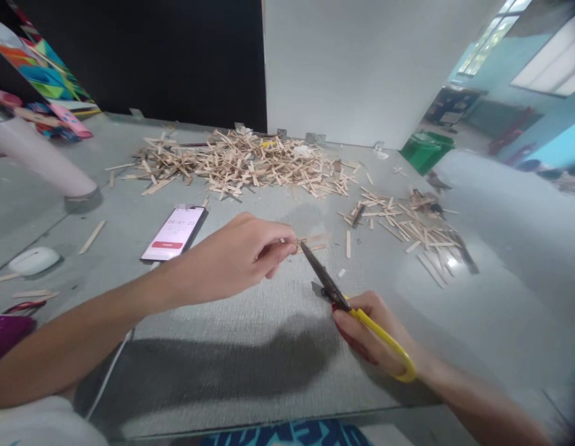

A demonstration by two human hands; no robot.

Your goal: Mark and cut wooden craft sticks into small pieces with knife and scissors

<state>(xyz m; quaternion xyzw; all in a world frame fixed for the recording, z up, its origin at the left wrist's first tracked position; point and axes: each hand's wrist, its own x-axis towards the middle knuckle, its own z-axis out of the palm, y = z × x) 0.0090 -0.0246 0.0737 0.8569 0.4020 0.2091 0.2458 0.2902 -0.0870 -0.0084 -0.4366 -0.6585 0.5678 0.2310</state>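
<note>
Near the middle of the table, my left hand [250, 254] pinches a small thin brownish piece [302, 241] between thumb and forefinger; it is too small to make out its kind. The scissors [331, 285], with yellow and red handles, are held in my right hand [380, 334]. Their dark blades point up and left, and the tips meet the little piece at my left fingertips. Whether the tips touch it or only lie beside it, I cannot tell. Just behind the blade tips, a pale flat wooden stick [315, 248] lies on the table.
A large heap of wooden sticks [241, 164] spreads along the back panel, with a smaller pile [408, 220] at the right. To the left are a phone [176, 234] showing a timer, a white mouse [34, 261] and a pale bottle [46, 152]. A green bin [424, 152] stands beyond.
</note>
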